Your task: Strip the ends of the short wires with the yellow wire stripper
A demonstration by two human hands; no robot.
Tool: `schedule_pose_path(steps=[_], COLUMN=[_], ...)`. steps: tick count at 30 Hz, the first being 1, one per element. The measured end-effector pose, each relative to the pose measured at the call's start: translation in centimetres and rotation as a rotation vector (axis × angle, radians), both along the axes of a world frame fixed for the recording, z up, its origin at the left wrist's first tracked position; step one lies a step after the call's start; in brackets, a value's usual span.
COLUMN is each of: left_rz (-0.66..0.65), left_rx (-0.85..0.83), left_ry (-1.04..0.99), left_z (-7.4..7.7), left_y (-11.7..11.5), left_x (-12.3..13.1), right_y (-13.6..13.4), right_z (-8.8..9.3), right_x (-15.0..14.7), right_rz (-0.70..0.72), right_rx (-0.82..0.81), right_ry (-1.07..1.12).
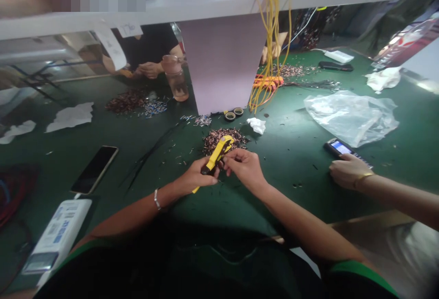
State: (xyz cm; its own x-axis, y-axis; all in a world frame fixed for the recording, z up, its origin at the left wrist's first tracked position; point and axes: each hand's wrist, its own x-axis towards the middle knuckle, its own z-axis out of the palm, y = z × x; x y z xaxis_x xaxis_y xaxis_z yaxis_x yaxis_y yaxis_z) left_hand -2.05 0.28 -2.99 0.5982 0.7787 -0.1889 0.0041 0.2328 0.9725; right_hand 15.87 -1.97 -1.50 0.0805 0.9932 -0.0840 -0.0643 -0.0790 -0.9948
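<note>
My left hand point(199, 174) is wrapped round a yellow wire stripper point(216, 153) with dark jaws and a dark lower end. The tool points up and to the right. Close beside its jaws, my right hand point(244, 167) has thumb and fingers pinched together; whatever sits between them is too small to make out. Just behind the tool lies a heap of short copper-coloured wire pieces point(240, 136), partly hidden by it. Loose dark and light bits are scattered on the green tabletop point(274, 162) around my hands.
On the left are a phone point(95, 169) and a white power bank point(61, 230). Tape rolls point(233, 114), a crumpled tissue point(256, 125) and hanging yellow cables point(270, 24) stand ahead. At right, another person's hand point(350, 171) touches a keypad phone point(338, 147) near a plastic bag point(353, 114).
</note>
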Motion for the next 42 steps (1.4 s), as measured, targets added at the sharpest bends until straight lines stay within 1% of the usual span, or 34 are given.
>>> schedule_pose_path(steps=[2, 4, 8, 11, 17, 21, 24, 27, 30, 34, 38, 42], left_rz=[-0.011, 0.026, 0.138, 0.153, 0.135, 0.186, 0.223, 0.216, 0.19, 0.185, 0.26, 0.313], left_rx=[-0.057, -0.089, -0.044, -0.031, -0.03, -0.01, -0.004, 0.029, 0.033, 0.03, 0.027, -0.006], left_ry=[-0.063, -0.096, -0.048, 0.01, 0.024, 0.079, 0.064, 0.052, 0.049, 0.0, -0.002, -0.013], left_z=[0.2, 0.4, 0.8, 0.8, 0.8, 0.8, 0.5, 0.3, 0.4, 0.5, 0.9, 1.6], left_y=[0.1, 0.2, 0.6, 0.9, 1.0, 1.1, 1.3, 1.2, 0.9, 0.5, 0.3, 0.1], left_x=[-0.1, -0.2, -0.4, -0.5, -0.5, -0.5, -0.4, -0.3, -0.3, -0.2, 0.1, 0.4], right_y=[-0.1, -0.1, -0.1, -0.2, -0.3, -0.4, -0.4, -0.4, -0.5, -0.5, -0.7, -0.9], right_z=[0.2, 0.3, 0.2, 0.2, 0.3, 0.4, 0.5, 0.5, 0.3, -0.5, -1.2, -1.3], right_x=[0.2, 0.4, 0.8, 0.9, 0.9, 0.7, 0.6, 0.4, 0.1, -0.6, -1.5, -1.9], right_rz=[-0.018, -0.033, -0.035, -0.019, 0.051, 0.093, 0.122, 0.147, 0.173, 0.19, 0.206, 0.206], right_rx=[0.002, 0.009, 0.023, 0.024, 0.005, -0.021, -0.052, -0.081, -0.1, -0.063, -0.022, 0.005], right_ry=[-0.025, -0.053, -0.045, 0.01, 0.162, 0.287, 0.336, 0.375, 0.409, 0.427, 0.407, 0.429])
